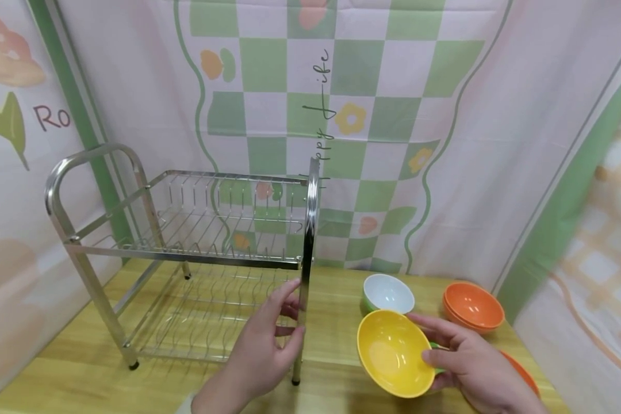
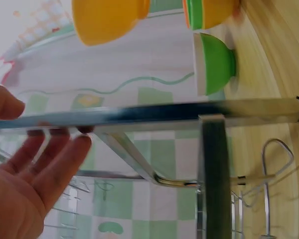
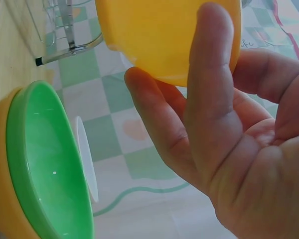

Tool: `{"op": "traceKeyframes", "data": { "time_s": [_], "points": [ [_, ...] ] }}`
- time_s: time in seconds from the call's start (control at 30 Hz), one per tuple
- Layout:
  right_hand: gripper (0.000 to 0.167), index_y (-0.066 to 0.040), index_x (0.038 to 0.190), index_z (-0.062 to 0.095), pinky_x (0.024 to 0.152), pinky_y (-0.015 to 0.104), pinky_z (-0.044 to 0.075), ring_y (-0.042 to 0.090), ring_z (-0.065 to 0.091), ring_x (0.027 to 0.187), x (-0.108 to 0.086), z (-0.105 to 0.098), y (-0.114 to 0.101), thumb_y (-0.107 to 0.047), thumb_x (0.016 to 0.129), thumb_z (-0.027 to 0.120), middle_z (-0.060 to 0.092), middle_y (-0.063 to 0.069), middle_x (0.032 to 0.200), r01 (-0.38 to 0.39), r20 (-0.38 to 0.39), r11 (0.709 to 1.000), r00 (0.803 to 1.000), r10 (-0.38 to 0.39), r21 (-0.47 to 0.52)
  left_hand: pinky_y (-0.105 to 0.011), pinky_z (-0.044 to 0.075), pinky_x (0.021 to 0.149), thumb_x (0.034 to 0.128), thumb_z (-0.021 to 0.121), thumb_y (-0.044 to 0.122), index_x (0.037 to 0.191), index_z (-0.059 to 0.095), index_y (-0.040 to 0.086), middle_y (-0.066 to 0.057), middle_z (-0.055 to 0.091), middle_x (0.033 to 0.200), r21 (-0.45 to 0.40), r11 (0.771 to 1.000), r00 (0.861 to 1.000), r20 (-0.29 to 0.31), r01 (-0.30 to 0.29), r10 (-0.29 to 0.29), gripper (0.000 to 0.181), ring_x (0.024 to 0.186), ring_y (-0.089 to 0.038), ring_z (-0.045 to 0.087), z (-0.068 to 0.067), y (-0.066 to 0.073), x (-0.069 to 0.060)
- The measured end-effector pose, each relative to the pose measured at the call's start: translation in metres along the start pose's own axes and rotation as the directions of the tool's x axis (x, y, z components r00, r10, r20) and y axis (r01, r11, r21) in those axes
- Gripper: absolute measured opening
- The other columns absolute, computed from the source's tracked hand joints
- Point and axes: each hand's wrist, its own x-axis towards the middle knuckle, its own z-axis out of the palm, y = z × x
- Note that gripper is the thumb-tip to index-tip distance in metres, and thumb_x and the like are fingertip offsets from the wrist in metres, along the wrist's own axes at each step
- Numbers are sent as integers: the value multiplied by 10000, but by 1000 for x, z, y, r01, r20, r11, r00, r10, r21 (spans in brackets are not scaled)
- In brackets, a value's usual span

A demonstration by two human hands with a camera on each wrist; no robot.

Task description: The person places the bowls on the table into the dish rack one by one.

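My right hand [image 1: 471,362] holds a yellow bowl [image 1: 393,353] by its rim, thumb inside and fingers against the outside. The bowl is tilted, its hollow facing the head camera. In the right wrist view, the yellow bowl [image 3: 154,40] shows its outer wall above the fingers. My left hand [image 1: 264,339] holds the right front post of a two-tier metal dish rack [image 1: 309,230]. Thumb and fingers lie on opposite sides of that post [image 2: 154,113] in the left wrist view. Wire slots line both tiers, with no dishes on them.
Behind the yellow bowl stands a green bowl with a white inside [image 1: 388,292]. Stacked orange bowls [image 1: 476,305] stand at the back right. Another orange rim [image 1: 522,374] shows behind my right hand. A green bowl [image 3: 55,164] sits in a yellow-orange one. Patterned cloth [image 1: 269,69] hangs behind.
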Motion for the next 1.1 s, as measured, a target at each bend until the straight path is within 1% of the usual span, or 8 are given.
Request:
{"op": "traceKeyframes", "data": {
  "time_s": [0.17, 0.3, 0.37, 0.43, 0.6, 0.77, 0.9, 1.1],
  "points": [
    [518, -267, 1419, 545, 780, 566, 555, 378, 619, 1058, -3, -1, 0, 35, 999, 523, 432, 46, 1466, 10, 14, 1000, 1000, -10, 6, -274, 591, 700, 806, 670, -45, 1223, 581, 124, 38, 532, 1012, 25, 996, 990, -110, -82, 84, 459, 895, -174, 558, -5, 15, -4],
    [525, -281, 1411, 545, 766, 549, 568, 373, 620, 1049, -5, -1, 0, 45, 1001, 507, 429, 31, 1467, 32, 30, 999, 999, -32, -6, -273, 585, 614, 855, 654, -23, 1034, 663, 155, 52, 576, 903, -170, 985, 999, 44, 39, -32, 253, 796, -142, 579, -8, 31, -6],
    [527, -288, 1405, 547, 757, 537, 574, 366, 621, 1043, -5, 0, -1, 47, 1000, 506, 430, 27, 1463, 35, 30, 999, 999, -35, -14, -284, 579, 637, 893, 667, 42, 1068, 686, 195, 45, 620, 924, -260, 948, 973, 184, 186, -140, 233, 827, -140, 608, -8, 38, -6],
    [525, -293, 1402, 548, 756, 530, 577, 365, 621, 1040, -6, 1, -2, 43, 1001, 509, 422, 37, 1468, 34, 27, 999, 999, -34, -21, -292, 573, 689, 911, 683, 111, 1160, 684, 223, 22, 641, 997, -312, 896, 926, 308, 315, -218, 273, 902, -156, 626, -6, 41, -6],
    [520, -277, 1422, 535, 765, 531, 574, 379, 624, 1031, -7, 6, -4, 31, 1004, 514, 414, 88, 1474, 26, 24, 999, 999, -25, -40, -296, 562, 797, 890, 745, 183, 1398, 561, 321, 1, 575, 1285, -401, 788, 846, 462, 467, -267, 558, 1110, -193, 606, 3, 41, -7],
    [520, -174, 1487, 471, 772, 556, 564, 414, 625, 1013, -8, 10, -6, 24, 1008, 511, 437, 130, 1443, 17, 29, 999, 999, -16, -34, -357, 552, 877, 853, 804, 182, 1467, 452, 425, -8, 441, 1467, -435, 727, 812, 507, 532, -290, 749, 1224, -251, 551, 14, 38, -7],
    [526, -132, 1504, 442, 795, 594, 539, 440, 621, 1017, -8, 15, -8, 14, 1005, 524, 452, 145, 1428, 0, 32, 1000, 999, 1, -23, -374, 549, 889, 843, 812, 131, 1471, 445, 421, -21, 374, 1521, -490, 641, 783, 539, 591, -310, 783, 1251, -258, 525, 22, 38, -4],
    [541, -122, 1506, 443, 808, 606, 531, 462, 615, 1026, -6, 24, -10, -7, 990, 563, 469, 156, 1427, -29, 27, 999, 999, 29, -27, -391, 540, 911, 857, 801, 116, 1489, 434, 370, 1, 269, 1594, -546, 557, 763, 577, 626, -291, 774, 1307, -238, 466, 30, 35, -2]
  ]
}}
